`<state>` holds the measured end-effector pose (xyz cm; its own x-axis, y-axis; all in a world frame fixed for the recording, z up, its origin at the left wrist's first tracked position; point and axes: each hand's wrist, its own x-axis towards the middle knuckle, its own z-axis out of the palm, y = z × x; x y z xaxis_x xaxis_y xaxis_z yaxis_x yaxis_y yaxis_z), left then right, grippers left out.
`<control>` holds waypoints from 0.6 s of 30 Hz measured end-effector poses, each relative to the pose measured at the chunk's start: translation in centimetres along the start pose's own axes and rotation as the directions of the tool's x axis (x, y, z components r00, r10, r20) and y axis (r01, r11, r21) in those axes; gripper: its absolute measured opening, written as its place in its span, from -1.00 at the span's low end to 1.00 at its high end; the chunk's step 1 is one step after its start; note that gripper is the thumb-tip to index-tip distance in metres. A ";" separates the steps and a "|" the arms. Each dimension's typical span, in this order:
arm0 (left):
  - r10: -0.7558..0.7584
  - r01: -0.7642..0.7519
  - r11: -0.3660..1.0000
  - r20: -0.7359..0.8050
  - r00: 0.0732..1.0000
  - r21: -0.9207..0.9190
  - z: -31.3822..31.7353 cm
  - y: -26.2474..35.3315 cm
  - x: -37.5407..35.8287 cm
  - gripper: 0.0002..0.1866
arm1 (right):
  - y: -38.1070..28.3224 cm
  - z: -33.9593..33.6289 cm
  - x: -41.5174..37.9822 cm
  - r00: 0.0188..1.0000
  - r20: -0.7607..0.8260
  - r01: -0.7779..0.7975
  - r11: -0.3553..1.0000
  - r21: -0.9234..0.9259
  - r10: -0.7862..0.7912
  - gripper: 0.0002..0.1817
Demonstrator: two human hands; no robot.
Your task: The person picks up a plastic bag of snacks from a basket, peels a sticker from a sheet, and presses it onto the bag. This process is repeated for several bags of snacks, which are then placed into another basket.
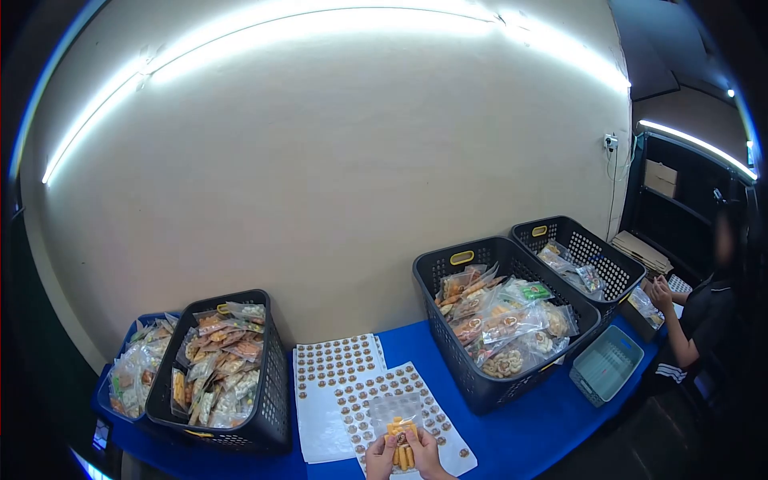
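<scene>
A clear bag of yellow-orange stick snacks (397, 416) is held upright over the sticker sheets, near the table's front edge. My left hand (381, 458) grips its left side, and my right hand (424, 453) grips its right side, thumbs on the front. Between the thumbs a round brown sticker shows on the bag. Beneath lies a white sheet with rows of round brown stickers (364, 394). Another sticker sheet (320, 416) lies to its left, partly overlapped.
Black baskets full of snack bags stand left (276, 376) and right (480, 396). A blue basket (104, 392) is far left. Another black basket (632, 272) and a grey-green bin (588, 388) stand right. A co-worker (704, 320) is at the far right.
</scene>
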<state>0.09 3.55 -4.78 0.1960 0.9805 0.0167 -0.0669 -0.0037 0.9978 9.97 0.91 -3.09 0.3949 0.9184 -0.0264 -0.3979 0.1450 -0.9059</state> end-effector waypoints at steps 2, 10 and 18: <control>-0.018 0.018 1.000 0.002 1.000 -0.006 -0.1 -1.2 -0.1 -0.59 | 1.2 -0.6 -0.2 0.999 -0.003 -0.035 0.999 0.038 0.035 -0.74; -0.159 0.168 0.982 0.106 0.982 -0.083 -3.7 2.0 -0.3 -0.69 | 0.0 0.4 -0.7 0.980 0.191 -0.022 0.985 -0.172 0.055 -0.72; 0.021 -0.023 0.990 -0.014 1.000 -0.138 -4.0 5.3 -1.7 -0.68 | 0.8 3.1 -1.7 0.963 0.268 0.030 0.980 -0.195 0.024 -0.72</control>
<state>-4.55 2.68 0.25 0.1804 0.9829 0.0367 -0.2060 0.0012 0.9786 6.45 0.58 -2.47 0.1494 0.9866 0.0662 -0.2165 0.0979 -0.9714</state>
